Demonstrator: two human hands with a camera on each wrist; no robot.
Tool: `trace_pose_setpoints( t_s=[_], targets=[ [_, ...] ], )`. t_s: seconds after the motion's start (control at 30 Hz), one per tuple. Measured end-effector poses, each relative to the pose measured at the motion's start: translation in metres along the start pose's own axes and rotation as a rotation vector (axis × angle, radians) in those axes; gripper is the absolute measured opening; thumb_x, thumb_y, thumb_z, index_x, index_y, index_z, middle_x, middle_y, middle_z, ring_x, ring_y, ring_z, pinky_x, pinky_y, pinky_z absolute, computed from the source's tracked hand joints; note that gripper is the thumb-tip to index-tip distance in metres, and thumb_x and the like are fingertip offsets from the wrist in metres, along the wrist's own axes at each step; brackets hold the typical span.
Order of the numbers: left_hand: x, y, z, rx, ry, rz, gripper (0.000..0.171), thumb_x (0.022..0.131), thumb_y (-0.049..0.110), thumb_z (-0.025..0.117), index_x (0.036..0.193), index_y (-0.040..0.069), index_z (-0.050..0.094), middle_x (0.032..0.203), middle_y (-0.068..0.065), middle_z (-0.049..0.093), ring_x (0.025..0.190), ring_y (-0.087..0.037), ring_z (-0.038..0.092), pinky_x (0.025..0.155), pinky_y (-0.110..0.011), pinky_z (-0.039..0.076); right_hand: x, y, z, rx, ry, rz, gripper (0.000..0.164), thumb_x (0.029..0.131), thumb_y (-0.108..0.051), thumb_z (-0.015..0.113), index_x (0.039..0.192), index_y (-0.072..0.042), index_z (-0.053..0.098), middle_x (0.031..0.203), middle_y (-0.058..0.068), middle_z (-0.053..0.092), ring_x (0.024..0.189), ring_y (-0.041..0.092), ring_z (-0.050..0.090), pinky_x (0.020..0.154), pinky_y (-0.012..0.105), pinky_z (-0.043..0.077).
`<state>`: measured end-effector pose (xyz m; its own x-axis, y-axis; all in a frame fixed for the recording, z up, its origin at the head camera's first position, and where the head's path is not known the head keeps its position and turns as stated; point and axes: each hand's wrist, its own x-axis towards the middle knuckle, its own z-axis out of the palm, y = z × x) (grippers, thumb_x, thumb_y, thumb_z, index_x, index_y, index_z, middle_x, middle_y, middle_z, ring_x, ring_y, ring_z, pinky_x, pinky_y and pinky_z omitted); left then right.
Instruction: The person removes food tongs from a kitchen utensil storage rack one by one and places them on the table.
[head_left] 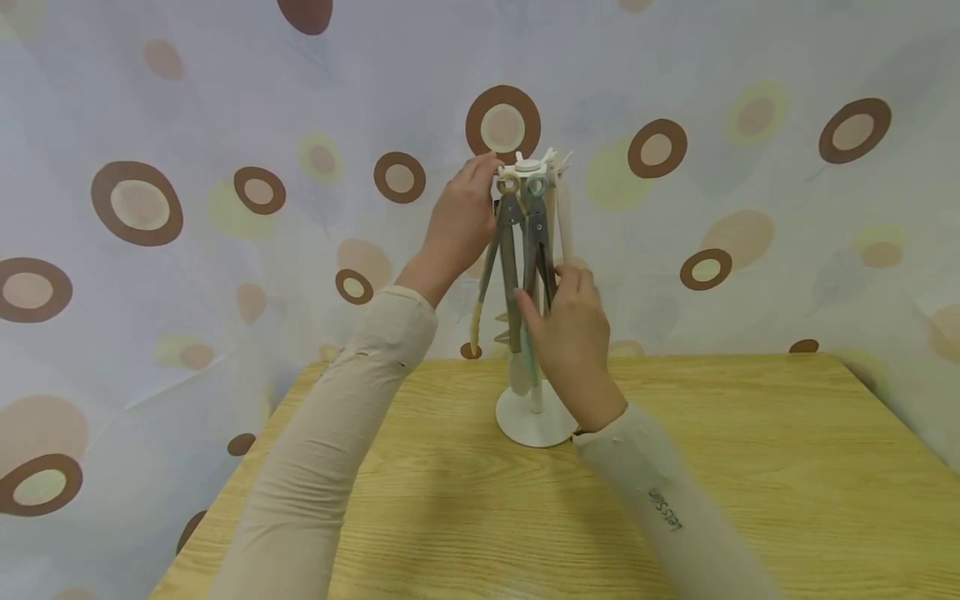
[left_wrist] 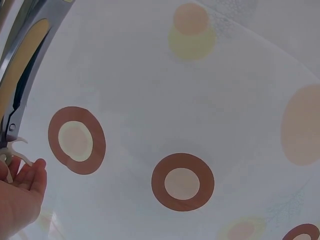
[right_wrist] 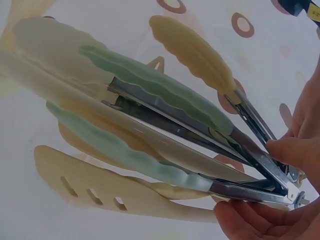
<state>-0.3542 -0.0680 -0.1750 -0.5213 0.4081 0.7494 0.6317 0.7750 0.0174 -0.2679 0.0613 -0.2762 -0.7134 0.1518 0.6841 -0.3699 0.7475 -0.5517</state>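
Note:
A white utensil stand with a round base stands on the table, kitchen tools hanging from its hooked top. My left hand holds that top at its left side; in the left wrist view, the fingers of this hand curl at a white hook. Green-tipped tongs hang at the front, and my right hand grips them between thumb and fingers. Beside them are yellow-tipped tongs. A cream slotted spatula and a pale, broad-headed utensil hang close by.
The stand is on a wood-grain table, near its back edge. Right behind the table is a patterned wall covering with brown and beige circles.

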Motion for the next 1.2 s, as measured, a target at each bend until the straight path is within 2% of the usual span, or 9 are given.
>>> trace_pose_setpoints(
  t_s=[0.57, 0.87, 1.2],
  targets=[
    [-0.0019, -0.0007, 0.0007, 0.018, 0.034, 0.02, 0.03, 0.096, -0.005, 0.041, 0.121, -0.004, 0.056, 0.13, -0.019, 0.055, 0.125, -0.03, 0.051, 0.106, -0.034, 0.039, 0.0029, -0.0002, 0.005, -0.075, -0.01, 0.084, 0.053, 0.086, -0.038, 0.071, 0.101, 0.008, 0.051, 0.097, 0.023, 0.055, 0.083, 0.041, 0.06, 0.066, 0.051, 0.052],
    [-0.0019, -0.0002, 0.0004, 0.02, 0.025, 0.003, 0.031, 0.097, -0.004, 0.04, 0.123, -0.004, 0.055, 0.132, -0.019, 0.054, 0.125, -0.029, 0.051, 0.105, -0.036, 0.04, 0.0022, -0.002, 0.0019, -0.058, 0.002, 0.043, 0.047, 0.084, -0.034, 0.074, 0.094, 0.007, 0.052, 0.087, 0.02, 0.055, 0.073, 0.038, 0.06, 0.062, 0.048, 0.051],
    [-0.0022, 0.0019, -0.0017, 0.026, 0.015, 0.002, 0.031, 0.096, -0.005, 0.04, 0.124, -0.004, 0.055, 0.133, -0.019, 0.054, 0.125, -0.03, 0.051, 0.105, -0.036, 0.04, 0.0012, -0.003, -0.0004, -0.05, 0.012, 0.04, 0.046, 0.083, -0.034, 0.075, 0.091, 0.006, 0.053, 0.084, 0.018, 0.055, 0.069, 0.038, 0.061, 0.06, 0.047, 0.05]
  ],
)
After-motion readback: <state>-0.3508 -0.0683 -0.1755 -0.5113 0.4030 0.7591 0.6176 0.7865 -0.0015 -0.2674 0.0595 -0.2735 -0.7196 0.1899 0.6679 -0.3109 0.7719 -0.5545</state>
